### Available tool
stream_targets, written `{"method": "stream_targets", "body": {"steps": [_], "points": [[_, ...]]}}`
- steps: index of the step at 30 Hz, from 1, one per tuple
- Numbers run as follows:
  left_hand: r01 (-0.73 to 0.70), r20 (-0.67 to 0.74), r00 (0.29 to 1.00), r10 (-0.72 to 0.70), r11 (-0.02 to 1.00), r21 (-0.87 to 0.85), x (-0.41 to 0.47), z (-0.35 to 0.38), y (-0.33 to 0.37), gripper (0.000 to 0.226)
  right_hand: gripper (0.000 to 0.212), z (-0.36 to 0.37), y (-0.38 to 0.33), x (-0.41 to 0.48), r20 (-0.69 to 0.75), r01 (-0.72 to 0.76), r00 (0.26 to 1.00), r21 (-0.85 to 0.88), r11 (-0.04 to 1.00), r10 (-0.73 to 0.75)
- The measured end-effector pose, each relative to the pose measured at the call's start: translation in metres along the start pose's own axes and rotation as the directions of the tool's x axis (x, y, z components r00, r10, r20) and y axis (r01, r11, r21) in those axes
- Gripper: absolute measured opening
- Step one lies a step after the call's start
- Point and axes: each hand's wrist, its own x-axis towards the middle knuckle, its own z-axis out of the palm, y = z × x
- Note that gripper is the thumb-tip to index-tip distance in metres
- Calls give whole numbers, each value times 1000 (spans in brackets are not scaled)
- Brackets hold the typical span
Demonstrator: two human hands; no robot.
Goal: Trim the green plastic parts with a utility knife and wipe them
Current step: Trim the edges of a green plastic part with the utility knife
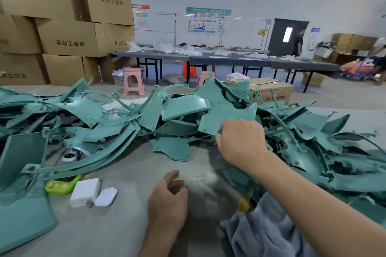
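Green plastic parts (177,108) lie heaped across the table (117,225); right hand (240,142) pinches the lower edge of one panel (229,115) atop the pile; left hand (167,196) curls, whether round anything I cannot tell; lift the panel slowly so tangled neighbours slide off

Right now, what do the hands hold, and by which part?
The right hand grips a green plastic panel by its lower edge. The left hand seems to hold nothing.
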Motion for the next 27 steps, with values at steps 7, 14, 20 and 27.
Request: {"method": "stream_targets", "body": {"steps": [7,14,20,27], "points": [[-33,7,999,33,999,18,0,-1,-4,43,105,0,38,53,331,-23,943,143,989,-26],[-34,18,999,34,999,1,0,-7,-1,35,74,-14,25,24,-202,134,974,167,977,-99],[-66,93,992,86,978,-200,-13,-18,6,50,40,-67,10,-26,-300,187,953,500,846,-33],[-174,111,941,319,740,-650,-46,-23,22,31,20,-39,-36,-108,88,-176,969,900,398,229]]}}
